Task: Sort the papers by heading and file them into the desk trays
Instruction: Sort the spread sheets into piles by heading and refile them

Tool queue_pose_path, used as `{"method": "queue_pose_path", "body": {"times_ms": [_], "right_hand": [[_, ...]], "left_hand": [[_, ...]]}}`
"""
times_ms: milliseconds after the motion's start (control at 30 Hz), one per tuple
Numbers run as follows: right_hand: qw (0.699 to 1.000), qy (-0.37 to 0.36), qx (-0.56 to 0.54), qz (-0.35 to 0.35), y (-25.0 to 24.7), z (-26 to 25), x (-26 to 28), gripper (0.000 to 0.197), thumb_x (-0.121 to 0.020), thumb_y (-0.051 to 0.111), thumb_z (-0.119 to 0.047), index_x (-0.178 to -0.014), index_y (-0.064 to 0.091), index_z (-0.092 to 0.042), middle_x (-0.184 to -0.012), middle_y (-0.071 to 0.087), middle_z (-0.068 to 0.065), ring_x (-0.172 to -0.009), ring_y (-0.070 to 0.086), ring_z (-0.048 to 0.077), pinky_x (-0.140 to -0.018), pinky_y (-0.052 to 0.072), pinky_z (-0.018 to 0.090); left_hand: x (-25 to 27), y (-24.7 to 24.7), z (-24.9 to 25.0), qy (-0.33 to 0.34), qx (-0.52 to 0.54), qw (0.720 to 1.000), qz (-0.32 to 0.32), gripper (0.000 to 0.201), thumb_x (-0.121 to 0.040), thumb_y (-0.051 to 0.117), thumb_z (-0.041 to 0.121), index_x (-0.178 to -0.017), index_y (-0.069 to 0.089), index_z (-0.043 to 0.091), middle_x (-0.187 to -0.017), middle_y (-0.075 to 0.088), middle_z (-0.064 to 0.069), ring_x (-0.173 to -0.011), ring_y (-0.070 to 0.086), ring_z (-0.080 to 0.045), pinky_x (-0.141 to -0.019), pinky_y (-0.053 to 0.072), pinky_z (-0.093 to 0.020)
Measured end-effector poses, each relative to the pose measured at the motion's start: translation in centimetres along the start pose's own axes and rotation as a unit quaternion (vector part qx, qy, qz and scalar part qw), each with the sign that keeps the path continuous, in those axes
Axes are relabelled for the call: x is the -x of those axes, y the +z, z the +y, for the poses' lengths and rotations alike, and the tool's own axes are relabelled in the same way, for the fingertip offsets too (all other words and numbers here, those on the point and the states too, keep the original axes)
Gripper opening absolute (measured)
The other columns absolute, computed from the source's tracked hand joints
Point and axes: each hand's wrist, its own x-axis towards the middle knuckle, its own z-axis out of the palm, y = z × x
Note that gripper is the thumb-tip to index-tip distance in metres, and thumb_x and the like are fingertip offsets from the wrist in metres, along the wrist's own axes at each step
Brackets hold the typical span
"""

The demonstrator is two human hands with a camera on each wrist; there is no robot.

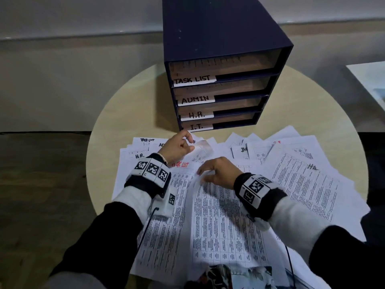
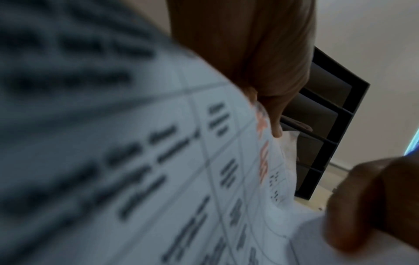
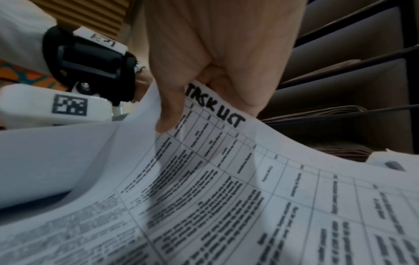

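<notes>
Right now the right hand [image 3: 204,59] pinches the top edge of a printed sheet [image 3: 226,179], thumb on the face and fingers curled behind, just beside the handwritten black heading TASK LIST. That sheet is white, covered by a ruled table of small dark print, and it bows upward from the grip, sagging back toward the person.

To the left of that grip, the left hand [image 1: 177,148] curls its fingers round the top of a second sheet [image 1: 177,205], whose heading is written in red; the wrist view shows the thumb against its edge, though blurred.

Beyond both grips stands the dark blue tray unit [image 1: 218,59] with four trays, each bearing a white label: TASK LIST at the top, then ADMIN, H.R. and I.T. at the bottom. In the right wrist view, some paper lies in the lower trays.

Under and around the hands the loose papers [image 1: 302,180] fan across the round table [image 1: 125,113]; they overlap too much to count. Headings readable among them include TASK LIST, H.R. and part of another.

Each wrist carries one strapped band [image 1: 255,189] with black-and-white markers: two in all.
</notes>
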Motion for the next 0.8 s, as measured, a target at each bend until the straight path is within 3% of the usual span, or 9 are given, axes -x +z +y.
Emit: {"method": "queue_pose_path", "body": {"times_ms": [67,133,167,300,400,500,567,667,800], "right_hand": [[1.0,0.003,0.01,-0.001,0.1,-0.2,0.0,0.015,-0.08,0.069,-0.009,-0.094,0.074,-0.006,-0.1,0.072,0.009,-0.094,0.064,0.023,-0.085,0.049,0.032],[1.0,0.004,0.023,0.002,0.1,-0.3,0.2,0.014,-0.082,0.066,-0.008,-0.093,0.074,-0.007,-0.098,0.072,0.009,-0.096,0.062,0.023,-0.091,0.045,0.028],[0.999,0.001,0.033,0.008,0.1,-0.2,0.3,0.014,-0.084,0.064,-0.008,-0.094,0.074,-0.007,-0.099,0.072,0.008,-0.098,0.061,0.023,-0.098,0.038,0.024],[0.998,-0.012,0.06,0.009,0.1,0.6,1.5,0.015,-0.086,0.063,-0.013,-0.092,0.074,-0.006,-0.099,0.072,0.008,-0.105,0.061,0.023,-0.112,0.013,0.015],[0.997,-0.038,0.06,0.005,0.3,1.2,2.8,0.014,-0.083,0.067,-0.013,-0.094,0.074,-0.007,-0.099,0.073,0.007,-0.103,0.063,0.024,-0.111,0.028,0.024],[0.998,-0.044,0.047,0.011,0.3,1.2,3.6,0.013,-0.08,0.068,-0.007,-0.092,0.075,-0.005,-0.095,0.073,0.01,-0.092,0.065,0.024,-0.087,0.049,0.029],[0.998,-0.038,0.039,0.009,-0.2,1.0,3.9,0.012,-0.082,0.066,-0.007,-0.091,0.074,-0.006,-0.093,0.073,0.009,-0.086,0.066,0.022,-0.075,0.047,0.021],[0.999,-0.013,0.04,-0.001,-2.3,0.0,4.3,0.009,-0.084,0.067,-0.015,-0.085,0.072,-0.007,-0.08,0.069,0.004,-0.069,0.058,0.013,-0.06,0.035,0.011],[0.997,0.011,0.043,-0.061,-6.2,-2.3,4.6,0.015,-0.08,0.07,-0.027,-0.076,0.058,-0.019,-0.063,0.051,-0.012,-0.059,0.048,0.001,-0.052,0.031,0.01]], "left_hand": [[0.1,-0.1,0.3,0.022,-0.066,0.998,0.006,0.021,-0.092,0.051,0.006,-0.08,0.044,0.021,-0.064,0.044,0.001,-0.053,0.04,-0.016,-0.051,0.033,-0.023],[0.3,-0.3,0.4,0.044,-0.19,0.981,0.002,0.011,-0.09,0.056,0.017,-0.083,0.051,0.023,-0.085,0.05,-0.001,-0.08,0.052,-0.019,-0.07,0.041,-0.024],[0.4,-0.5,0.4,0.043,-0.268,0.963,-0.007,0.005,-0.088,0.06,0.026,-0.089,0.056,0.024,-0.097,0.049,-0.002,-0.099,0.05,-0.021,-0.084,0.039,-0.028],[0.5,-1.2,-0.8,-0.003,-0.482,0.873,-0.075,0.058,-0.075,0.065,0.054,-0.127,0.05,0.031,-0.148,0.023,-0.004,-0.139,0.014,-0.024,-0.112,0.012,-0.046],[0.3,-1.2,-2.2,-0.045,-0.497,0.857,-0.128,0.072,-0.072,0.071,0.051,-0.133,0.04,0.029,-0.148,0.021,-0.007,-0.138,0.015,-0.027,-0.111,0.015,-0.049],[0.4,-0.6,-2.9,-0.047,-0.541,0.83,-0.129,0.059,-0.076,0.071,0.041,-0.125,0.043,0.023,-0.131,0.032,-0.008,-0.125,0.029,-0.028,-0.1,0.03,-0.043],[0.7,-0.4,-2.7,-0.053,-0.534,0.835,-0.126,0.046,-0.085,0.063,0.033,-0.124,0.045,0.018,-0.128,0.037,-0.01,-0.12,0.037,-0.029,-0.097,0.034,-0.039],[1.0,-1.2,-2.4,-0.068,-0.473,0.876,-0.062,0.035,-0.093,0.046,0.015,-0.128,0.043,0.017,-0.122,0.054,-0.011,-0.107,0.056,-0.031,-0.091,0.046,-0.037],[1.4,-2.8,-0.7,-0.042,-0.527,0.846,0.071,0.037,-0.092,0.041,0.005,-0.127,0.044,0.017,-0.112,0.062,-0.014,-0.101,0.06,-0.034,-0.084,0.047,-0.04]]}}
